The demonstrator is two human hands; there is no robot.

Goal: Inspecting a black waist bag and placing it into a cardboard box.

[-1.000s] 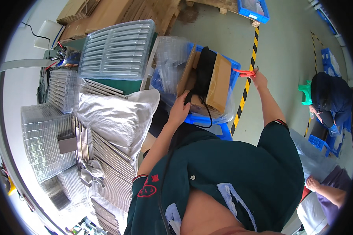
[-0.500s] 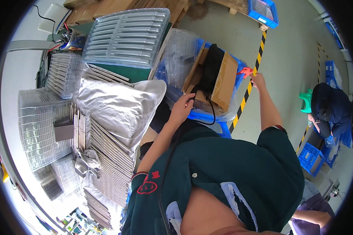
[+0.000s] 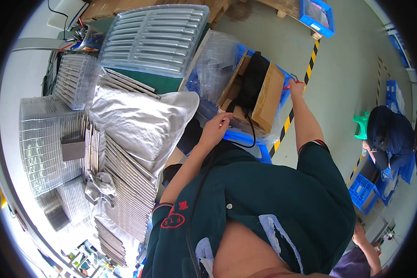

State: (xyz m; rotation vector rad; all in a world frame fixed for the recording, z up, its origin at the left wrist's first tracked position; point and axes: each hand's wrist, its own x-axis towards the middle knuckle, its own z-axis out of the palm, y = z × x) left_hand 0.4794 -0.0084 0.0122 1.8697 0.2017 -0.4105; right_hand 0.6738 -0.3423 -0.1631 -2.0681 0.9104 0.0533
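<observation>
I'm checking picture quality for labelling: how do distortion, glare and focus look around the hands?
Head view: fisheye bends the striped floor tape and blacks out the corners; glare whitens the lower left edge and shines on the clear trays; left hand and right hand at the cardboard box look sharp.

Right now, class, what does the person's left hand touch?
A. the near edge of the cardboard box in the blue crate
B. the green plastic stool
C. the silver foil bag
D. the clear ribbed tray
A: the left hand rests on the near edge of the cardboard box that sits in the blue crate.
</observation>
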